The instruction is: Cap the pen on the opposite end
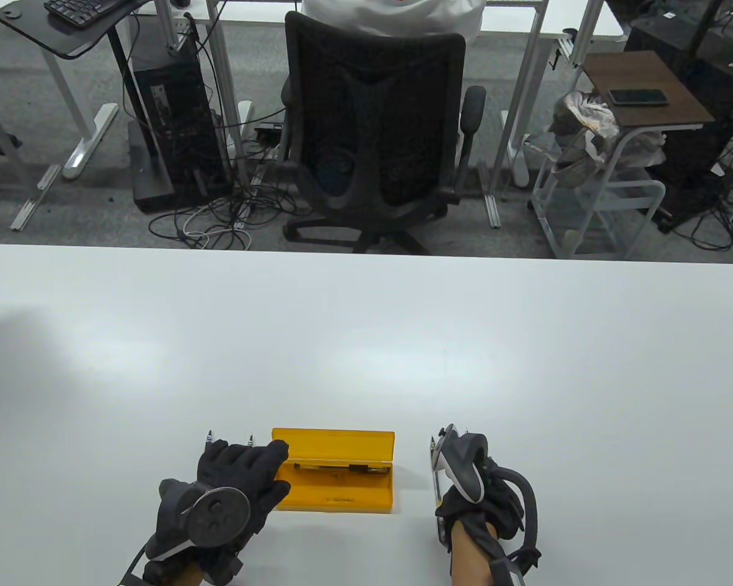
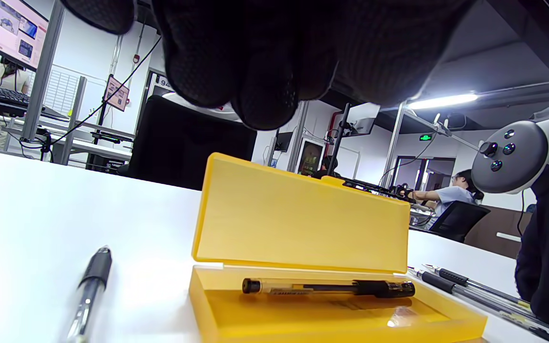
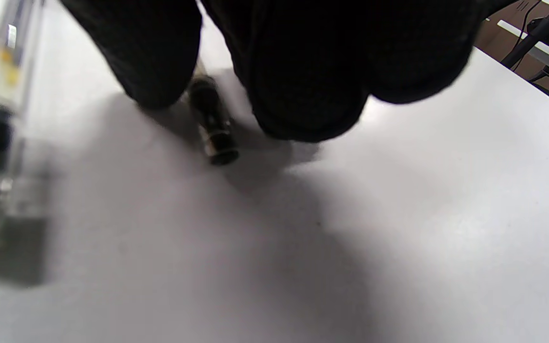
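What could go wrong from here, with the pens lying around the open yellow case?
1. The right hand has its fingers over a loose black-tipped pen on the smooth white table; the pen may roll away.
2. The left hand touches the open yellow plastic case, which might slide.
3. Another loose pen lies near that hand and could be knocked.

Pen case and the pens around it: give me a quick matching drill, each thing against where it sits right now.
Things:
1. Pen with black cap
2. Yellow lid
3. Left hand
4. Right hand

Places or states:
A. Standing open at the back of the case
B. On the table to the right of the case
C. Lying inside the case tray
D. At the left end of the case

Pairs: 1-C, 2-A, 3-D, 4-B
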### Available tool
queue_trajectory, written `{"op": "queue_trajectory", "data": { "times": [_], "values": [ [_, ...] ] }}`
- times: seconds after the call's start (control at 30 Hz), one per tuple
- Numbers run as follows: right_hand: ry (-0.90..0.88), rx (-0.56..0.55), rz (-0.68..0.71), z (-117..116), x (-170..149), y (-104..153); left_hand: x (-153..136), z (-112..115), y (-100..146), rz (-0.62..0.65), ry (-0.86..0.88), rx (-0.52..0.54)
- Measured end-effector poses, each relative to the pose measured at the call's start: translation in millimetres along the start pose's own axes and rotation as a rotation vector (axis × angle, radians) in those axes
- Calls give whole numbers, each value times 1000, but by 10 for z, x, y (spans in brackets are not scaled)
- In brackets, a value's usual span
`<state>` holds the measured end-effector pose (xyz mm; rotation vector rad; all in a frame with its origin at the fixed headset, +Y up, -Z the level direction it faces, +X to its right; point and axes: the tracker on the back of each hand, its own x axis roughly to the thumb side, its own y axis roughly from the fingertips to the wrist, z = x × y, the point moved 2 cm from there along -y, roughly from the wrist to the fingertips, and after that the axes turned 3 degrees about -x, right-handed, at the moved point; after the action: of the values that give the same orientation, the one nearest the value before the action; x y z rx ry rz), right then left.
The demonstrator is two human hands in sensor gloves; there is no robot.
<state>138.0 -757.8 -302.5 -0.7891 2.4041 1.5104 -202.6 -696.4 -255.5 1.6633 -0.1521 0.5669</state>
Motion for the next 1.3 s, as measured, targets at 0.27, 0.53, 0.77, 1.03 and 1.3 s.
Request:
{"op": "queue_trajectory", "data": {
  "times": [0.27,0.53,0.77,1.03,1.3],
  "values": [
    [-74,-92,4,128,7,69,-65,36,-20,-108,-35,-31],
    [-237,-261,170,409,188,346,-35,281,-162,-112,-161,-136],
    [-254,-368,279,509,350,534,71,539,-281,-73,-344,-206],
    [-256,-339,425,534,604,697,15,688,-287,-98,-419,-278],
    [-135,-475,625,411,994,796,-31,724,-274,-128,-346,-344]
  ]
}}
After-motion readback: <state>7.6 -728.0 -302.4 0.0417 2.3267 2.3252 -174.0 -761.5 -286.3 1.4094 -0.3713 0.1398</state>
